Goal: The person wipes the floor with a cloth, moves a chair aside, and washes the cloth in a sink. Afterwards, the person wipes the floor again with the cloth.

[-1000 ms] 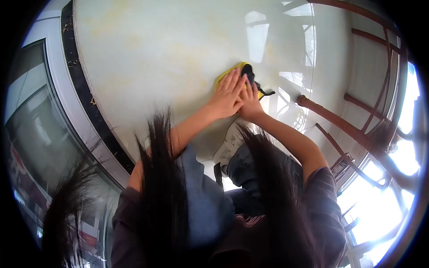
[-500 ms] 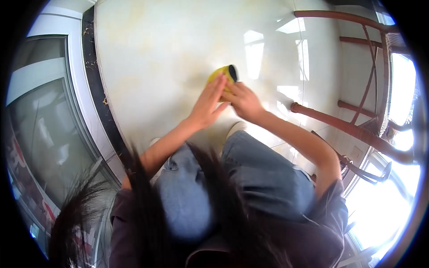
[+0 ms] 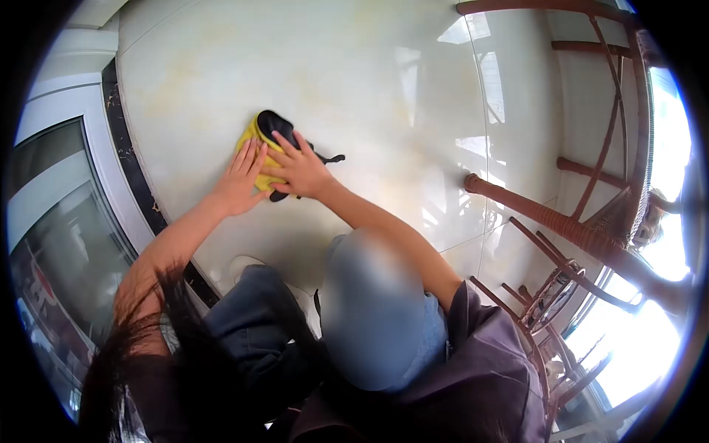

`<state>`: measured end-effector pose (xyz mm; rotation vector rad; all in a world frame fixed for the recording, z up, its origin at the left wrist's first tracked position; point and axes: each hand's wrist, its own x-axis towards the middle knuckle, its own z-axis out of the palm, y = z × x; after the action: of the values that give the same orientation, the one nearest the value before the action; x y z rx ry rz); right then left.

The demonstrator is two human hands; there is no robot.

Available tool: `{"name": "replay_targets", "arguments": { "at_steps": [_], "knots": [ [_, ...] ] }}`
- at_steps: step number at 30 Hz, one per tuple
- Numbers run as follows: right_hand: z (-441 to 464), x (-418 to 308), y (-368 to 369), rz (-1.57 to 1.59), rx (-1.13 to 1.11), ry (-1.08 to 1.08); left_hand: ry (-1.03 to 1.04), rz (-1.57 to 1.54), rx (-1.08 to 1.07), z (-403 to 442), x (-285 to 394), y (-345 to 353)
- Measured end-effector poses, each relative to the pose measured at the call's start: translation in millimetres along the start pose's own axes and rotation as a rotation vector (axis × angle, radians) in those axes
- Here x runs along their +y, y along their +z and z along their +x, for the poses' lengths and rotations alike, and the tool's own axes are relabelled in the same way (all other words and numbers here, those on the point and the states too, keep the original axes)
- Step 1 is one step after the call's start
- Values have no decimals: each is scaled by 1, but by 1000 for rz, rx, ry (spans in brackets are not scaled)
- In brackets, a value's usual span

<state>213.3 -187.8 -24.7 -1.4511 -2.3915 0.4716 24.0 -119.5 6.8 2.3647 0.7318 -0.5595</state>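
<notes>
A yellow and black cloth-like item (image 3: 276, 125) lies on the shiny pale tiled floor (image 3: 354, 81), with a black strap sticking out to its right. My left hand (image 3: 242, 179) rests flat against its left lower side, fingers stretched. Across its middle and right side lies my right hand (image 3: 301, 167), fingers spread, with the fingertips on the yellow and black parts. Both hands touch the item from above and hide part of it.
Reddish-brown chair legs and rungs (image 3: 546, 210) stand at the right. A dark border strip (image 3: 133, 151) and a white-framed glass door (image 3: 100, 140) run along the left. My knees (image 3: 377, 310) are bent below the hands.
Both hands and the yellow and black item have moved left across the floor. My right hand has gone from bent fingers to spread ones, and the black strap shows again.
</notes>
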Motion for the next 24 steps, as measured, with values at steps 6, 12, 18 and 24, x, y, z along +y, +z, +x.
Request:
{"name": "replay_targets", "arguments": {
  "at_steps": [6,12,18,24],
  "knots": [
    [-93,132,-73,-133,-27,420,215,-132,536,180,115,-19],
    [-196,160,-83,-178,149,790,251,-314,693,271,258,-4],
    [-184,55,-51,-53,155,1068,264,-339,566,188,241,33],
    [-83,76,-52,-95,19,617,-56,-286,798,163,152,3]
  ]
}}
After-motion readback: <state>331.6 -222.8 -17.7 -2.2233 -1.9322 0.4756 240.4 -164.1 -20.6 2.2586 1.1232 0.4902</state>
